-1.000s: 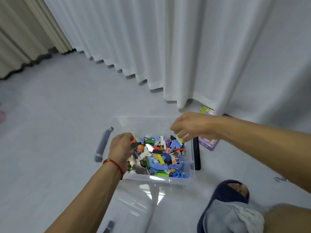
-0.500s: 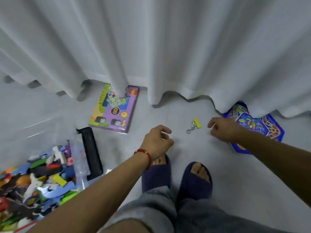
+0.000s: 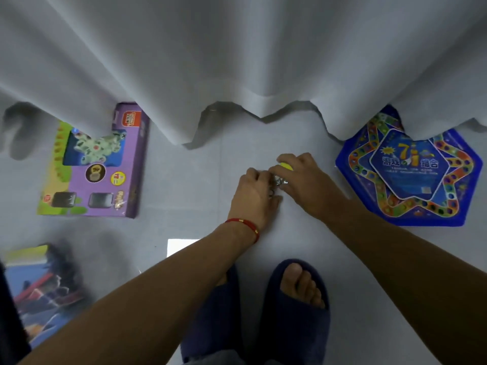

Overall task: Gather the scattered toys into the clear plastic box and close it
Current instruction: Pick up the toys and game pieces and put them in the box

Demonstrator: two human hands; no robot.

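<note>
**Both hands at a small toy on the floor**

The left hand (image 3: 254, 192) and right hand (image 3: 303, 177) met over a yellow toy (image 3: 286, 166) with a metal piece (image 3: 279, 181); right fingers curled round it, left fingers pinching at the metal (exact grip partly hidden). A purple box (image 3: 105, 164) lay left, a blue board (image 3: 411, 177) right, both under the curtain (image 3: 237, 61). The clear box (image 3: 39, 285), blurred, sat lower left.
</note>
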